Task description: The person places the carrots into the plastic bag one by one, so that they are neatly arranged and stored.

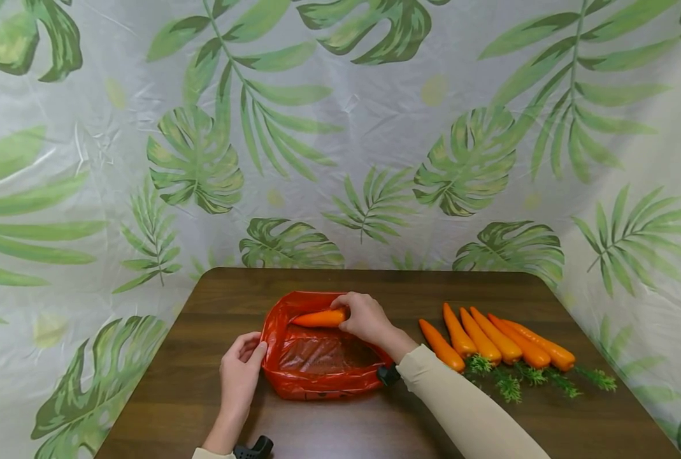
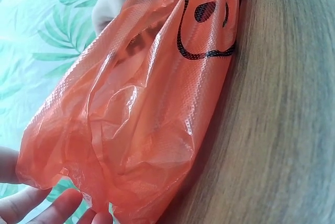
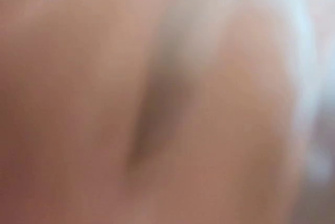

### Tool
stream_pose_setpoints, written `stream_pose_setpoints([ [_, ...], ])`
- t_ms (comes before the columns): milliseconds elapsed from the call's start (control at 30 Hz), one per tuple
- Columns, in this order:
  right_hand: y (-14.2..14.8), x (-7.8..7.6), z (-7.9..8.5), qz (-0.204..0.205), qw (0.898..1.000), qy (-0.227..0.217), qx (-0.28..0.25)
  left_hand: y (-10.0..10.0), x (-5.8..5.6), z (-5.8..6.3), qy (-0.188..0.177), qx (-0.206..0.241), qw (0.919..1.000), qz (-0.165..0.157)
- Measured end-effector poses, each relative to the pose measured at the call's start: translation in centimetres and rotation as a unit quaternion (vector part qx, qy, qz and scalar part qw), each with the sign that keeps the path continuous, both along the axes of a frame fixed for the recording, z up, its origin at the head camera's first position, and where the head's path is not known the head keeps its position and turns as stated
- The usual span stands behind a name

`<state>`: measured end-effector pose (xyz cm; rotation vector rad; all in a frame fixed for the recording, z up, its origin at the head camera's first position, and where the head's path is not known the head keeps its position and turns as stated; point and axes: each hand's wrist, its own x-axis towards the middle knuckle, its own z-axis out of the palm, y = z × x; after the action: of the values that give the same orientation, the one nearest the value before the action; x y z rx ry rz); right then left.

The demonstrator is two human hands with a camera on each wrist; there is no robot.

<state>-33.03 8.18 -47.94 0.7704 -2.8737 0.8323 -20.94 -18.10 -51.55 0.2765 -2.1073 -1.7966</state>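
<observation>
A red plastic bag [image 1: 329, 385] stands on the table with its mouth spread wide. My left hand [image 1: 243, 362] pinches the bag's left rim between thumb and fingers; the left wrist view shows fingertips [image 2: 68, 203] at the edge of the thin plastic [image 2: 152, 130]. Over the bag's far side, my right hand [image 1: 369, 322] grips a carrot [image 1: 319, 318] by its thick end. The carrot lies sideways within the mouth, its narrow tip pointing left. Blurred skin fills the right wrist view, which hides that hand's grip.
Several more carrots [image 1: 492, 338] lie side by side on the right of the table, green leafy tops [image 1: 509, 386] toward me. The dark wooden table [image 1: 317, 433] ends at a patterned leaf curtain [image 1: 374, 127]. A black wrist strap [image 1: 388, 375] overlaps the bag's right edge.
</observation>
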Motion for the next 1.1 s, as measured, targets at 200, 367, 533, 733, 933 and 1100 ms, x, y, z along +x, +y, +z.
stream_pose_setpoints([
  [200,0.1,0.1,0.0,0.005,0.999,0.043,0.030,0.0,-0.1,0.0,0.000,-0.003,1.0000,0.004],
  [367,0.2,0.1,0.0,0.013,0.996,0.068,0.049,0.1,-0.1,0.0,-0.001,0.000,1.0000,0.009],
  [533,0.3,0.2,0.3,0.007,0.995,0.071,0.064,0.2,0.0,0.1,-0.001,0.004,0.9999,0.009],
  [733,0.7,0.4,1.0,0.005,0.997,0.052,0.050,0.2,0.2,0.1,0.000,0.008,1.0000,0.004],
  [933,1.5,0.7,1.9,-0.003,0.999,0.031,0.017,0.2,0.2,0.0,0.002,0.007,1.0000,0.004],
  [1100,2.1,0.8,2.7,-0.015,1.000,0.003,-0.026,0.1,0.0,0.0,0.008,0.007,0.9999,0.007],
])
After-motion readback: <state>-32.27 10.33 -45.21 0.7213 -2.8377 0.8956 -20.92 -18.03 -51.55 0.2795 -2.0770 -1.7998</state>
